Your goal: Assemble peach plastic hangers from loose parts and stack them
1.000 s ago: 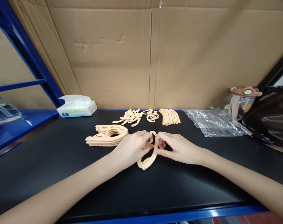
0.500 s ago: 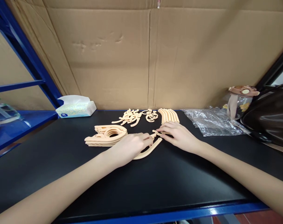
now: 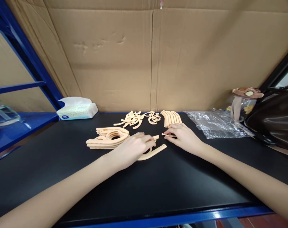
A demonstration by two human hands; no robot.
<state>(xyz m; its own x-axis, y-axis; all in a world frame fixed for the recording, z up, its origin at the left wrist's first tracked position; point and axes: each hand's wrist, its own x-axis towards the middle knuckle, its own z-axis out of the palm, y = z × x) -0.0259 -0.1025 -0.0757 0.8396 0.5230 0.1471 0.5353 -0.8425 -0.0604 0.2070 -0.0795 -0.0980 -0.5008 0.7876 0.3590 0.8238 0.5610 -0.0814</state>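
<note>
My left hand (image 3: 139,147) is closed on a beige folding hanger partly put together, which lies low over the black table. One long curved arm (image 3: 155,153) of that hanger sticks out to the right beneath my fingers; the rest is mostly covered. To its right, my right hand (image 3: 181,136) pinches a small thin beige hanger piece (image 3: 166,135) between thumb and fingers, apart from the hanger. Just left of my left hand rests a stack of folded beige hangers (image 3: 106,144).
At the back are a heap of small beige hooked pieces (image 3: 133,118), some curved ring-like pieces (image 3: 154,118) and a row of curved arms (image 3: 171,117). A tissue pack (image 3: 77,109) stands left; a clear plastic bag (image 3: 212,123), bottle (image 3: 244,104) and dark bag (image 3: 274,117) are right.
My right hand has drawn slightly right, and its small piece has come away from the hanger under my left hand. The hanger's long arm has swung slightly.
</note>
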